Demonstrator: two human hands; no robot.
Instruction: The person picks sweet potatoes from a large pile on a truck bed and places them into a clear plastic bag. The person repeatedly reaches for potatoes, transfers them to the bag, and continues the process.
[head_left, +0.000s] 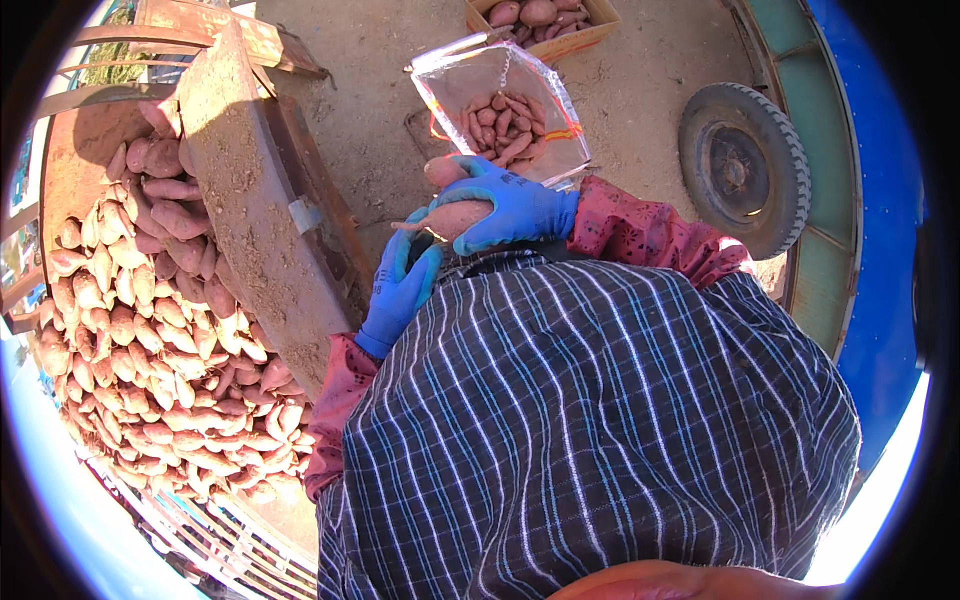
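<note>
My right hand, in a blue work glove, grips a slender sweet potato with a thin root tail pointing left. A second, rounder sweet potato shows at the fingertips of the same hand. My left hand, also gloved in blue, is curled just below the tail, close to my body. Something dark shows between its thumb and fingers; I cannot tell whether it is a held object or shadow. Beyond my right hand stands an upright clear plastic bag with several sweet potatoes at its bottom.
Sweet potatoes are heaped at left behind a dirt-covered board. A cardboard carton of sweet potatoes stands at the top. At right, a tyred wheel sits by a green metal panel. Checked cloth covers my torso.
</note>
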